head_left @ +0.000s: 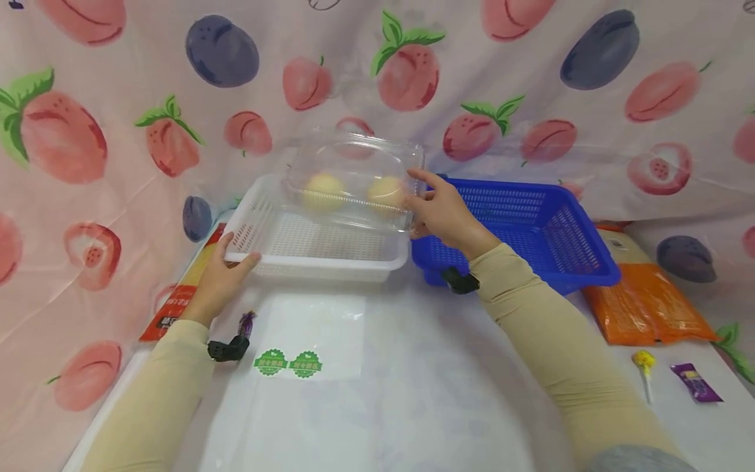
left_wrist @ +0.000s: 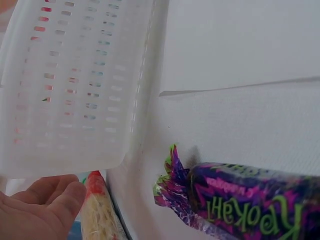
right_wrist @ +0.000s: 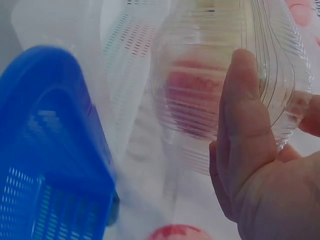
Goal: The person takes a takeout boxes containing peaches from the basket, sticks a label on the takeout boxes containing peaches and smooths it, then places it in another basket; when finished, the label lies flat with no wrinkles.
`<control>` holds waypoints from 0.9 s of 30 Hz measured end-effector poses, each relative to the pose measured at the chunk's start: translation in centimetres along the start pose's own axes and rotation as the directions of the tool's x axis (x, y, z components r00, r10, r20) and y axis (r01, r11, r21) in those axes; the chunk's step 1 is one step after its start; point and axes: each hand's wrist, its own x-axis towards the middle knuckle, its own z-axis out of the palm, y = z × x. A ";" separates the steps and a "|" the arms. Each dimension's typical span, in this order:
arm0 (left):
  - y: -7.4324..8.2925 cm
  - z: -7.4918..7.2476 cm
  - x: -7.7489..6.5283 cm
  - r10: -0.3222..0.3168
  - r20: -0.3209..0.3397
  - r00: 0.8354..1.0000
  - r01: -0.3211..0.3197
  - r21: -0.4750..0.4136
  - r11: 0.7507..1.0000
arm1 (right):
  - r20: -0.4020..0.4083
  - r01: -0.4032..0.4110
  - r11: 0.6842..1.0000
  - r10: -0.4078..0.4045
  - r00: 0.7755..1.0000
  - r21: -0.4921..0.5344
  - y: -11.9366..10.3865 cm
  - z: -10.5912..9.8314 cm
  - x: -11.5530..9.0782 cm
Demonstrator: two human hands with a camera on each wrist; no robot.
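My right hand [head_left: 442, 213] grips the right end of a clear plastic clamshell box [head_left: 354, 157], which is tilted above a white basket [head_left: 330, 265]. Two round pale-yellow fruits [head_left: 323, 191] show inside or through the box. Up close in the right wrist view, the ribbed clear box [right_wrist: 200, 145] has a pinkish-red round patch showing through it, with fingers and thumb on either side. At the white basket's front left corner is my left hand [head_left: 224, 282], fingers loosely bent and thumb apart. Whether it touches the basket, I cannot tell.
A blue basket [head_left: 566, 282] stands right of the white one. Orange packets [head_left: 649, 301] and a red packet [head_left: 177, 308] flank them. A purple-wrapped candy [left_wrist: 250, 195], green stickers [head_left: 288, 363], a lollipop [head_left: 644, 360] and another purple candy [head_left: 696, 383] lie on the table.
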 end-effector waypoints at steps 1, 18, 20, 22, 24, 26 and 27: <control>0.0 0.0 0.0 0.001 -0.001 1.000 -0.001 0.002 1.000 | -0.001 0.002 1.000 -0.002 1.000 -0.002 0.0 -0.3 -0.4; 0.2 0.2 0.0 -0.024 0.014 1.000 0.023 0.034 0.999 | -0.008 -0.018 0.988 0.017 1.000 -0.156 0.5 -6.0 -9.7; 0.3 0.2 0.0 -0.028 0.016 1.000 0.027 0.038 0.999 | -0.022 -0.039 0.984 0.036 0.999 -0.174 0.8 -6.6 -10.8; 0.3 0.3 0.0 -0.025 0.016 1.000 0.024 0.037 0.999 | -0.031 -0.050 0.981 0.045 0.999 -0.190 1.1 -7.2 -11.9; 0.3 0.3 -0.1 -0.020 0.018 1.000 0.019 0.031 0.999 | -0.039 -0.056 0.978 0.049 0.998 -0.202 1.5 -7.7 -12.9; 0.3 0.1 -0.1 -0.013 0.020 1.000 0.013 0.028 1.000 | -0.044 -0.061 0.973 0.052 0.998 -0.222 1.9 -8.2 -13.8; 0.3 0.1 -0.1 -0.008 0.019 1.000 0.008 0.028 1.000 | -0.045 -0.062 0.974 0.054 0.998 -0.217 2.1 -8.4 -14.2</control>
